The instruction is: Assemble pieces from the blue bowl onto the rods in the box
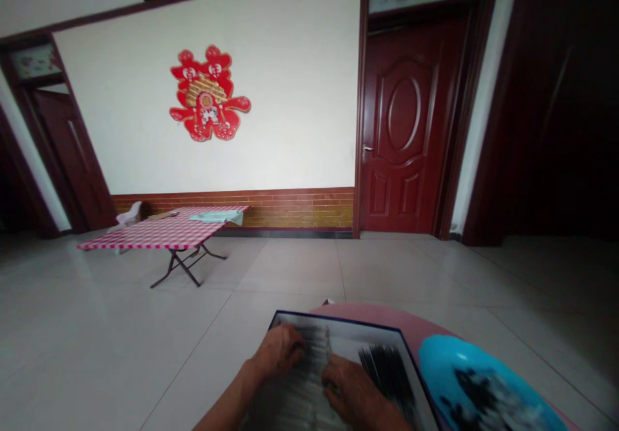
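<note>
Both hands inside shallow box; blue basin crowds its right side

Around the work: blue basin (432, 360), holding dark and whitish pieces (blurred), stands just beside the right wall of the box (353, 330); contact between the 2 cannot be told. Inside the box, dark strips (387, 370) lie at the right, next to the right hand (353, 386). Pale, thin pieces (300, 392) fill the left part, under and between the hands; motion blur hides their detail. Left hand (283, 347): fingers bent, at the far left part of the pale pieces. Right hand: fingers curled, at their right margin. Grip cannot be told for either.

Edges and room: box has 1 dark blue rim and light inner walls. Its far left corner reaches the edge of the pink table (411, 318). A pale gap within the box separates pale pieces from dark strips. Pink surface shows beyond the far right corner; the basin bounds that side.

Surface and room: pink table has a curved far edge. Light tiled floor (290, 270) extends to the far wall. Well apart at left, low folding table (149, 231) with red-and-white checked top bears a teal cloth (217, 216). On the wall, red decoration (207, 95); right of it, dark red door (405, 108), shut.
</note>
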{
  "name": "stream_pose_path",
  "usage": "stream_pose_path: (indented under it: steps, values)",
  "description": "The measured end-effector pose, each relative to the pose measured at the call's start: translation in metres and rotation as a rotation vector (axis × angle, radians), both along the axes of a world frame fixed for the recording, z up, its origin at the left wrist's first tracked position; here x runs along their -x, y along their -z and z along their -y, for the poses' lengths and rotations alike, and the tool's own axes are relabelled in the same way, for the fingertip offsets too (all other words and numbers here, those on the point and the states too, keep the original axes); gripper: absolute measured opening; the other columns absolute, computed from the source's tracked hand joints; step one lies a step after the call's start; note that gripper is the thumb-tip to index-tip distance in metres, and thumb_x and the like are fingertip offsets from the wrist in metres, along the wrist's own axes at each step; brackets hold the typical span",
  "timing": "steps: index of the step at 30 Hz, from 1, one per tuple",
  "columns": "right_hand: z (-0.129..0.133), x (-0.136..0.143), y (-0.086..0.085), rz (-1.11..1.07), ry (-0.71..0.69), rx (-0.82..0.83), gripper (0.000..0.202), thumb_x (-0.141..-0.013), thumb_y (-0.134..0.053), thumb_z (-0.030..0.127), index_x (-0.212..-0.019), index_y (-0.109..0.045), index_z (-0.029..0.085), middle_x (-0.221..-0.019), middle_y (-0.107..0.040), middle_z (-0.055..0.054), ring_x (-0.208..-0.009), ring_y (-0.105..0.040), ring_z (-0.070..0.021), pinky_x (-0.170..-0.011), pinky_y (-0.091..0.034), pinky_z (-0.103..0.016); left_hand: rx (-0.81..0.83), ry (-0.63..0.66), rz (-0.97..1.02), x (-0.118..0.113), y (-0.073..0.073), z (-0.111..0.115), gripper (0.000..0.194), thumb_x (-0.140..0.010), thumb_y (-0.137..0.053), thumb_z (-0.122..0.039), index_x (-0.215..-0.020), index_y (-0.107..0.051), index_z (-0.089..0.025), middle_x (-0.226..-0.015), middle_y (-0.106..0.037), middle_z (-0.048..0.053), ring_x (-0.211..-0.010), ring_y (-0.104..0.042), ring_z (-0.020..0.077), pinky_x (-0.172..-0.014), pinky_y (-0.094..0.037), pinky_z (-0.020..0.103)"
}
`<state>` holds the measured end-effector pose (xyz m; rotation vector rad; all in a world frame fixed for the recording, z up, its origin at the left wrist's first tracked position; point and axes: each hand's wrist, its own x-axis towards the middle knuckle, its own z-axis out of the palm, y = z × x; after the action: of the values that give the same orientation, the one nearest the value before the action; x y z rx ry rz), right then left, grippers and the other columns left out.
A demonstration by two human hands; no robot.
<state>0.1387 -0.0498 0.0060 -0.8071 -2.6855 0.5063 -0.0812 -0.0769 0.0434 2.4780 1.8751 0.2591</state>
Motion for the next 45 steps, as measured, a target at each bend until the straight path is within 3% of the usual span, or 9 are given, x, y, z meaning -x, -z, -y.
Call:
stream_pose_path:
  steps: [11, 20, 27, 31, 33, 35, 39, 42, 45]
  values:
    - [0.005, -0.003, -0.010, -0.021, -0.029, 0.035, 0.016, -0.069, -0.052, 0.013, -0.077, -0.063, 0.021, -0.089, -0.065, -0.003, -0.082, -0.059, -0.0165, -0.068, -0.038, -0.024, 0.165, 0.072, -0.090, -0.005, 0.009, 0.006, 0.020, -0.064, -0.059, -0.013, -0.076, -0.073, -0.020, -0.081, -0.073, 0.006, -0.079, -0.066, 0.0256, -0.074, -0.051, 0.032]
    - [0.000, -0.007, -0.001, -0.046, 0.105, 0.016, 0.022, -0.065, -0.050, 0.010, -0.078, -0.063, 0.020, -0.082, -0.065, -0.004, -0.076, -0.058, -0.0174, -0.065, -0.037, -0.026, 0.069, -0.043, 0.110, 0.002, 0.005, 0.010, 0.019, -0.078, -0.051, -0.019, -0.072, -0.069, -0.021, -0.077, -0.071, 0.005, -0.077, -0.066, 0.0215, -0.073, -0.047, 0.027]
    - [-0.019, -0.013, -0.012, -0.202, 0.262, -0.034, 0.015, -0.066, -0.046, 0.008, -0.072, -0.057, 0.018, -0.073, -0.058, -0.001, -0.068, -0.053, -0.0147, -0.063, -0.035, -0.025, -0.113, -0.380, 0.371, 0.001, 0.008, -0.005, 0.038, -0.094, -0.029, -0.029, -0.087, -0.064, -0.017, -0.081, -0.068, 0.011, -0.081, -0.064, 0.0234, -0.073, -0.044, 0.032]
    - [-0.023, -0.013, -0.012, -0.271, 0.312, -0.040, 0.015, -0.068, -0.044, 0.007, -0.070, -0.054, 0.018, -0.070, -0.056, -0.001, -0.066, -0.052, -0.0142, -0.063, -0.035, -0.025, -0.061, -0.413, 0.548, -0.012, 0.012, -0.015, 0.051, -0.096, -0.022, -0.038, -0.077, -0.064, -0.016, -0.065, -0.065, 0.006, -0.064, -0.065, 0.0197, -0.059, -0.046, 0.028]
    - [-0.022, -0.011, -0.011, -0.298, 0.311, -0.021, 0.014, -0.068, -0.045, 0.007, -0.069, -0.053, 0.018, -0.069, -0.055, 0.000, -0.065, -0.052, -0.0137, -0.061, -0.035, -0.025, 0.002, -0.397, 0.759, -0.024, 0.013, -0.020, 0.046, -0.093, -0.029, -0.044, -0.085, -0.065, -0.016, -0.065, -0.065, 0.003, -0.060, -0.063, 0.0170, -0.052, -0.045, 0.025]
    - [-0.021, -0.009, -0.009, -0.311, 0.294, -0.004, 0.013, -0.068, -0.045, 0.007, -0.068, -0.053, 0.019, -0.068, -0.055, 0.001, -0.063, -0.051, -0.0132, -0.060, -0.034, -0.024, 0.063, -0.398, 1.198, -0.038, 0.012, -0.025, 0.040, -0.085, -0.046, -0.049, -0.100, -0.062, -0.017, -0.071, -0.066, 0.001, -0.061, -0.062, 0.0153, -0.052, -0.044, 0.023]
    - [-0.018, -0.003, -0.004, -0.335, 0.264, 0.021, 0.012, -0.069, -0.046, 0.009, -0.069, -0.053, 0.019, -0.068, -0.056, 0.001, -0.063, -0.051, -0.0132, -0.059, -0.034, -0.024, 0.062, -0.332, 1.799, -0.072, 0.007, -0.040, 0.054, -0.070, -0.065, -0.053, -0.111, -0.058, -0.018, -0.076, -0.064, 0.001, -0.064, -0.062, 0.0131, -0.058, -0.046, 0.023]
    - [-0.018, 0.000, -0.001, -0.343, 0.227, 0.060, 0.013, -0.067, -0.048, 0.007, -0.070, -0.055, 0.017, -0.070, -0.059, -0.001, -0.065, -0.054, -0.0140, -0.058, -0.036, -0.024, 0.009, -0.326, 1.811, -0.094, 0.006, -0.052, 0.063, -0.071, -0.063, -0.058, -0.119, -0.057, -0.018, -0.068, -0.061, 0.000, -0.056, -0.058, 0.0114, -0.053, -0.044, 0.021]
    - [-0.022, -0.002, 0.004, -0.340, 0.193, 0.118, 0.020, -0.064, -0.048, 0.004, -0.073, -0.059, 0.017, -0.076, -0.064, -0.003, -0.071, -0.058, -0.0152, -0.061, -0.040, -0.023, -0.090, -0.316, 1.498, -0.105, 0.011, -0.060, 0.067, -0.077, -0.050, -0.065, -0.123, -0.057, -0.016, -0.061, -0.059, -0.001, -0.051, -0.056, 0.0138, -0.048, -0.042, 0.023]
